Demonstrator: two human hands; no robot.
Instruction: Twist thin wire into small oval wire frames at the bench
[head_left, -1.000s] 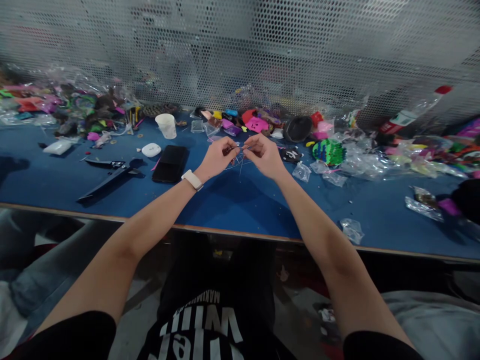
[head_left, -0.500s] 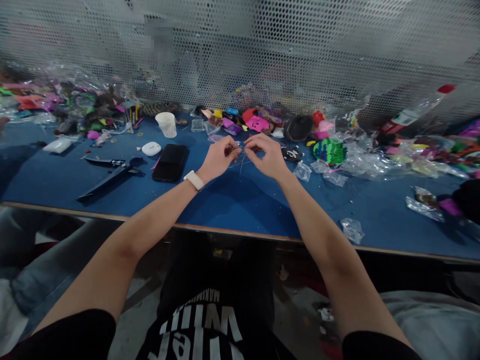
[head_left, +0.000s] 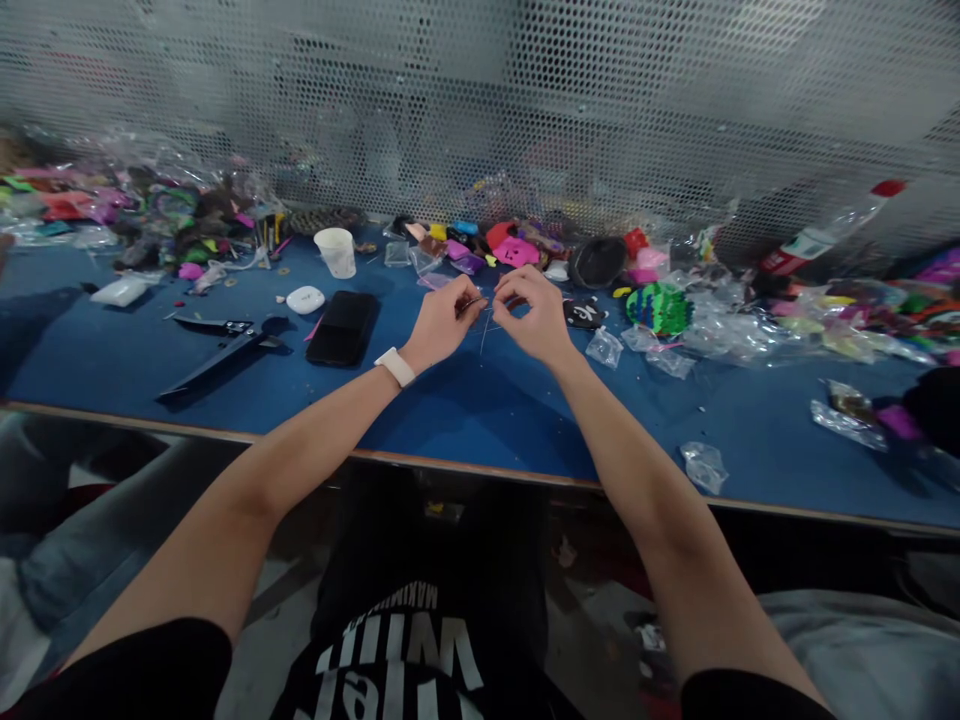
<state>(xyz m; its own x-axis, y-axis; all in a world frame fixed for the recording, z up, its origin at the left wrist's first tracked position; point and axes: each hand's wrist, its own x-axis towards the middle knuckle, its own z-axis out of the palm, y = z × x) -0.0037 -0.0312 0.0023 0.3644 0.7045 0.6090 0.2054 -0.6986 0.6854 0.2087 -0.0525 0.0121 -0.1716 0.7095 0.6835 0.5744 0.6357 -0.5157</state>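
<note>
My left hand [head_left: 444, 322], with a pale band on its wrist, is pinched closed on a thin wire-like strand [head_left: 484, 332]. Beside it, my right hand [head_left: 534, 315] also pinches, thumb and forefinger meeting at the strand's upper end. The strand's loose part hangs down between the fingertips, above the blue table [head_left: 480, 410]. Whatever else lies inside the fingers is too small to make out. A black phone [head_left: 343, 328] lies to the left of my left hand. Just right of my right hand is a black item with white marks [head_left: 584, 312].
Dark shears [head_left: 225, 360], a white case [head_left: 305, 299] and a white cup [head_left: 336, 252] stand or lie on the left. Colourful pieces and clear bags [head_left: 735, 320] line the perforated metal panel [head_left: 465, 120]. A bottle [head_left: 817, 240] leans at the back right. People sit on both sides.
Both hands stay together over the table, fingers shifting slightly. The right thumb and forefinger now form a rounder loop, and the strand still hangs between the hands.
</note>
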